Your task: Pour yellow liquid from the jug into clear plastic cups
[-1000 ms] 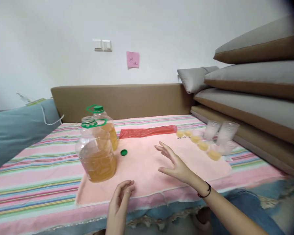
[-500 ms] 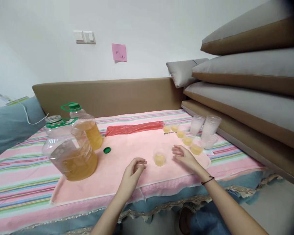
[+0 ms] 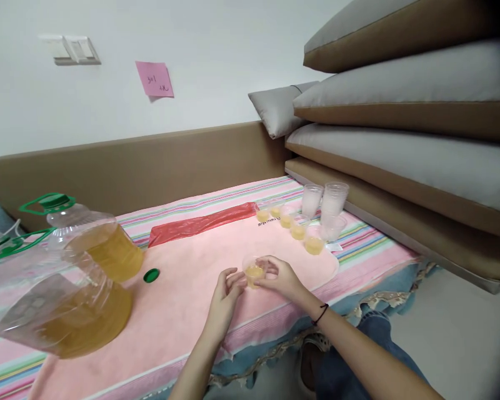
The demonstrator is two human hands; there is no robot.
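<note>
The person has one small cup (image 3: 254, 272) of yellow liquid between the two hands, a little below the centre of the frame. The cup is upright, on the pink towel (image 3: 183, 305) or just above it; which one, it is not possible to tell. The right hand (image 3: 281, 278) grasps the cup from its right side, with the thumb in front and the fingers behind. The left hand (image 3: 225, 291) is at the other side with bent fingers; whether it also grips the cup or is only just beside it, one cannot tell.

Right of the centre, five filled cups (image 3: 314, 243) make a slanting row, each with yellow liquid in the bottom. The cup in hand is apart from this row. So the work seems to be partway: five portions are set aside, and a sixth is not yet with them.

Much also remains unused. Behind the row, tall stacks (image 3: 311, 201) of clear cups stand toward the right of the frame. At the left edge, the front jug (image 3: 87, 328) seems to have no cap, and a green cap (image 3: 151, 275) lies on the towel. The back jug (image 3: 114, 250) has its cap on. Both jugs contain plenty of similar liquid.
</note>
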